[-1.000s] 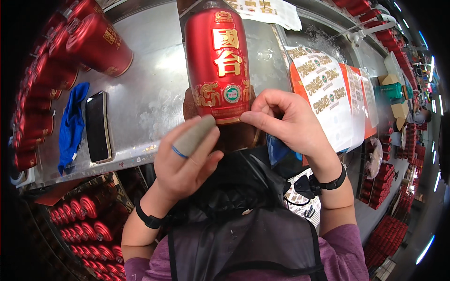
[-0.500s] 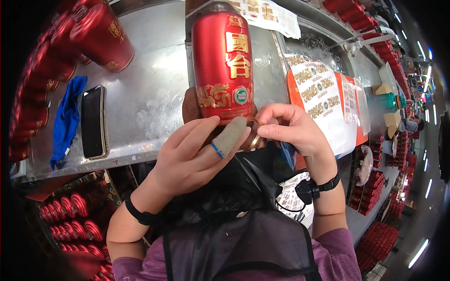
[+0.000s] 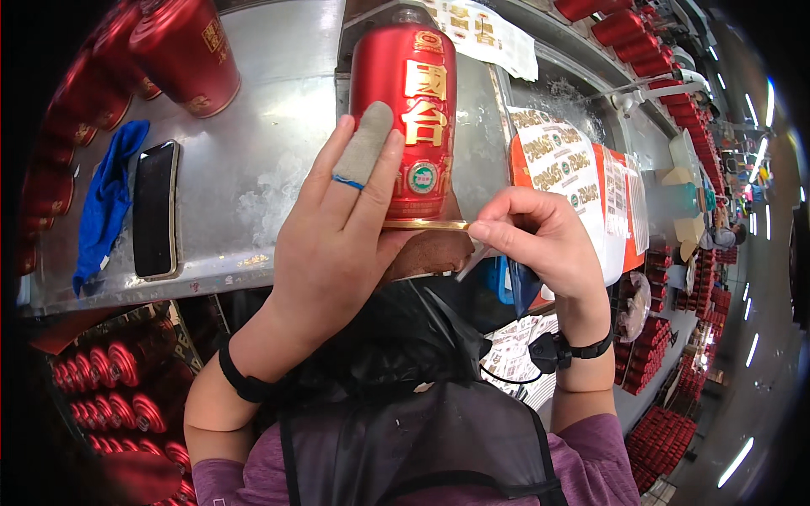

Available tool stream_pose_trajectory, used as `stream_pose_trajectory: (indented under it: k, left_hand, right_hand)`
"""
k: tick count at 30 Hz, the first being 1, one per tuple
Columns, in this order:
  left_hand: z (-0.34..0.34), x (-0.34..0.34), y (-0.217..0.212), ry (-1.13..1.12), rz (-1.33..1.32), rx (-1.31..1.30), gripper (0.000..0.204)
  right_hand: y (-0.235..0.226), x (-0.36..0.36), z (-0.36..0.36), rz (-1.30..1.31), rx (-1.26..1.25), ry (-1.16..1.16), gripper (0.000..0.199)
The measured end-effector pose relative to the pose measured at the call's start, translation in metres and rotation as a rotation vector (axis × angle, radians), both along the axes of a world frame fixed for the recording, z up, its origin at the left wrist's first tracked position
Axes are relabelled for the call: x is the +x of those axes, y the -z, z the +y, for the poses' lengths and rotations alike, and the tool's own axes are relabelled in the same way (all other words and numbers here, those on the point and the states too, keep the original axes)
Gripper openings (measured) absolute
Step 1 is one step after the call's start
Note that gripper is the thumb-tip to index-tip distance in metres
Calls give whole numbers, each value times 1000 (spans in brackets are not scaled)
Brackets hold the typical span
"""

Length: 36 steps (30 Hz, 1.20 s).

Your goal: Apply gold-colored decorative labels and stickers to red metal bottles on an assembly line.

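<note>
A red bottle with raised gold characters and a round green-and-white emblem lies on its side, its neck pointing away from me. My left hand rests on the bottle's left side with fingers stretched out; its thumb is hidden. A grey cloth finger cover with a blue edge sits on one of its fingers. Along the bottle's base runs a thin gold strip. My right hand pinches the strip's right end between thumb and forefinger. Under the base is a brown, worn-looking pad.
Left on the metal bench lie a phone and a blue cloth, with red bottles behind. Sticker sheets lie on an orange board at right. Red caps fill a shelf below the bench.
My left hand has moved from the bottle's base up onto its left side, fingers now stretched. The gold strip now shows straight along the base, with my right hand still at its end.
</note>
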<state>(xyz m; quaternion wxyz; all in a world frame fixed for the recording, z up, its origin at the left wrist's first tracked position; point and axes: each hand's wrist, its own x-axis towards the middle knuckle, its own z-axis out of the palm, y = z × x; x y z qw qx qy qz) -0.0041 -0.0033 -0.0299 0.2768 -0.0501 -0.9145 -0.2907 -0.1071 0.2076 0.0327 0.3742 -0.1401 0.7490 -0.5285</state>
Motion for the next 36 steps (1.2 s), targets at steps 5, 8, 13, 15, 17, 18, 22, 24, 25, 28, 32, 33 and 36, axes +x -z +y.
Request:
stream_pose_trajectory:
  k: [5,8,13,15,17,18,22,24,25,28,32,33,36]
  left_hand:
    - [-3,5,7,14,-10,158,87]
    - [-4,8,10,15,-33,173,89]
    - [-6,8,13,12,-30,174,89]
    - [-6,8,14,7,-10,176,89]
    - [-7,9,13,2,-62,195,88]
    - [-7,9,13,3,-61,195,88]
    - [-6,8,14,-9,-40,207,86]
    - [-6,8,15,-11,-17,216,86]
    - [-6,8,17,-11,-20,227,86]
    - [-8,12,14,-6,-83,257,86]
    - [-7,11,13,61,-24,374,84]
    - [-6,11,15,60,-24,371,84]
    - [-1,10,17,7,-27,443,79]
  right_hand:
    - [4,-1,-1,35,37,7,13]
    - [6,-1,-4,12,42,17,14]
    - [11,-1,-4,45,16,11,15]
    - [12,-1,-4,47,10,14,15]
    - [13,-1,-4,50,3,18,15]
    - [13,-1,-4,49,6,18,15]
    - [17,-1,-6,55,-11,9,15]
    - [17,-1,-10,74,7,7,15]
    - [17,0,-12,94,27,6,15]
    - [21,-1,-14,86,24,2,15]
    - [23,0,-15,88,10,-3,16]
    - [23,0,-16,95,9,-7,17]
    - [25,-1,-17,107,11,-11,18]
